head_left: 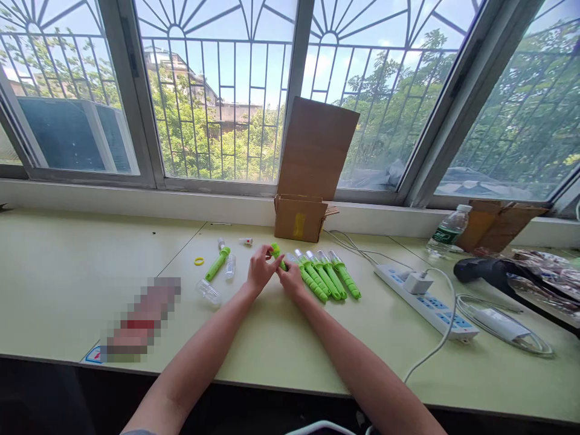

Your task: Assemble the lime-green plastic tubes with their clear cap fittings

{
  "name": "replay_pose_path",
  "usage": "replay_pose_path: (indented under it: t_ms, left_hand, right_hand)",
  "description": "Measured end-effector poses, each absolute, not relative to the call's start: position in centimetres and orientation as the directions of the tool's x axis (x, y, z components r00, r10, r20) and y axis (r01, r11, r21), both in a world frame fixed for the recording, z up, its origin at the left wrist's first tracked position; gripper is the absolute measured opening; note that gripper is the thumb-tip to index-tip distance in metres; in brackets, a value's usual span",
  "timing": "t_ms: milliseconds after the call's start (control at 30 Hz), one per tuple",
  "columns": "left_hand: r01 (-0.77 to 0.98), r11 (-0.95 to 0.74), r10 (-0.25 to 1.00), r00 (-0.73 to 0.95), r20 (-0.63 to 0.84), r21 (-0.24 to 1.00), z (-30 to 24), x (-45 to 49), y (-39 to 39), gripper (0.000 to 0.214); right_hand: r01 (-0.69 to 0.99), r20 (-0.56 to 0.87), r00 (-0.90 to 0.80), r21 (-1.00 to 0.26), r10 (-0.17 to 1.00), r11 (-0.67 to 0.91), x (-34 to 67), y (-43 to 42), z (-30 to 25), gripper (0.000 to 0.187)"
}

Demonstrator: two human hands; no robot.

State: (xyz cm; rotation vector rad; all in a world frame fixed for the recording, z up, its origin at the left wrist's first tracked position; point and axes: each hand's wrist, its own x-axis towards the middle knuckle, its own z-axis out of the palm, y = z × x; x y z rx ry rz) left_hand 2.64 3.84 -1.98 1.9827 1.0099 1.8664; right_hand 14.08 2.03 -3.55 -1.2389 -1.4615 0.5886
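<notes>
My left hand (259, 270) and my right hand (290, 279) meet over the middle of the pale green table (67, 278). Both pinch one green pen-like tube (277, 252), its upper end showing above my fingers. Right beside my right hand lies a row of several finished green tubes with clear caps (327, 275), side by side and slanting. To the left lie another green tube (217, 263), a clear cap (230, 266), a second clear cap (208, 291), a small yellow ring (199, 261) and a tiny white part (246, 241).
An open cardboard box (299, 217) stands at the window sill behind my hands. A white power strip (426, 303) with charger and cables lies to the right, a water bottle (447, 232) and a black object (493, 275) beyond. A blurred patch (144, 319) lies front left.
</notes>
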Motion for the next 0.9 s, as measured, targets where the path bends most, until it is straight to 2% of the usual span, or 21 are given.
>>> replay_pose_path:
  t_ms: [300,900]
  left_hand:
    - [0.337,-0.746,0.599,-0.037,0.800,0.575,-2.0,2.9,4.0,0.031]
    - [0.343,-0.734,0.608,-0.053,0.792,0.587,-1.9,3.3,4.1,0.033]
  right_hand:
    - [0.161,0.282,0.124,-0.952,0.951,0.261,14.0,2.1,-4.0,0.030]
    - [-0.040,0.153,0.070,-0.987,0.986,0.156,13.8,1.0,-2.5,0.031]
